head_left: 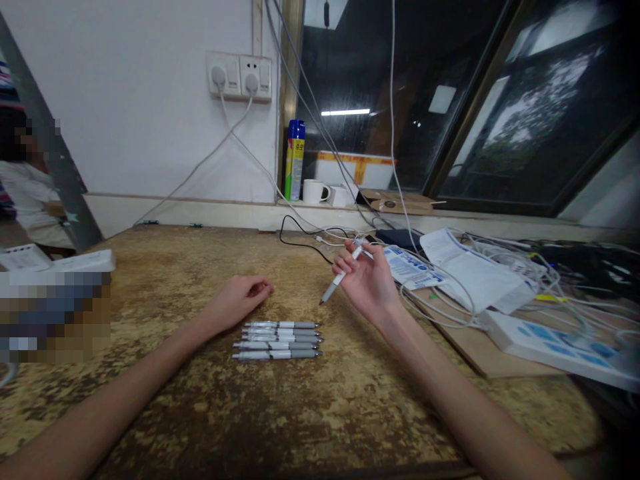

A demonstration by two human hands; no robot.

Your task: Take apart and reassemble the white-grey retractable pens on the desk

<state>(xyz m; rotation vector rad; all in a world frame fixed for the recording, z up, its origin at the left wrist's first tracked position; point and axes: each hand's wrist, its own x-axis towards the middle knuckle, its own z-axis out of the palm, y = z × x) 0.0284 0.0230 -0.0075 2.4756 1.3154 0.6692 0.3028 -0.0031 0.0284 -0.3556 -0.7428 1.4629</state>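
My right hand (pixel 369 280) is raised over the table with its palm turned up. Its fingers are closed round a white and grey pen (pixel 334 285), which slants with its dark tip down to the left. My left hand (pixel 246 297) rests on the wooden table (pixel 200 407), fingers loosely curled in, and nothing shows in them. Just in front of my left hand, on the side nearer me, several matching pens (pixel 280 341) lie side by side in a row. Their grey grips and tips point right; their clips are on the left.
Cables, a white plastic packet (pixel 475 273) and a white box (pixel 555 350) crowd the right side, partly on a brown board (pixel 460 340). On the sill stand a spray can (pixel 295 163) and a white mug (pixel 315 191). A person (pixel 33 193) sits at far left.
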